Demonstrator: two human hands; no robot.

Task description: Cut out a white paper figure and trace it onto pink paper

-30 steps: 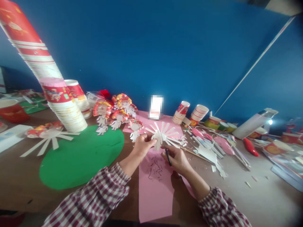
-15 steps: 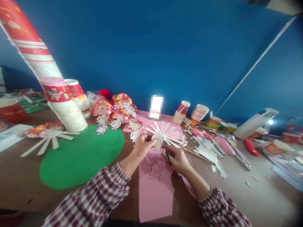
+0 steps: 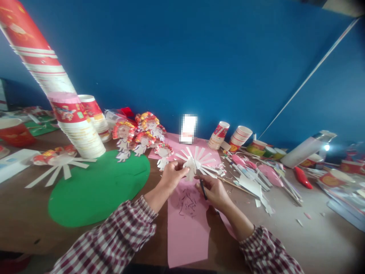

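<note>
A small white paper cutout (image 3: 190,173) is pinched by the thumb and fingers of my left hand (image 3: 172,176), above the pink paper. My right hand (image 3: 214,190) grips a slim black pen (image 3: 203,189), its upper end slanting toward the cutout's right edge; the contact point is too small to make out. Just behind the cutout lies a cut-open paper cup with white strips fanned out (image 3: 203,156). Below my hands, a pink sheet (image 3: 188,239) bears many short black strokes.
On the left are a green oval sheet (image 3: 99,190), tall paper cup stacks (image 3: 82,133) and another fanned cup (image 3: 64,167). Finished paper lions (image 3: 142,140) stand behind. To the right lie more cup stacks (image 3: 219,135), paper scraps (image 3: 251,184), a red object (image 3: 302,178) and a leaning white cylinder (image 3: 306,150).
</note>
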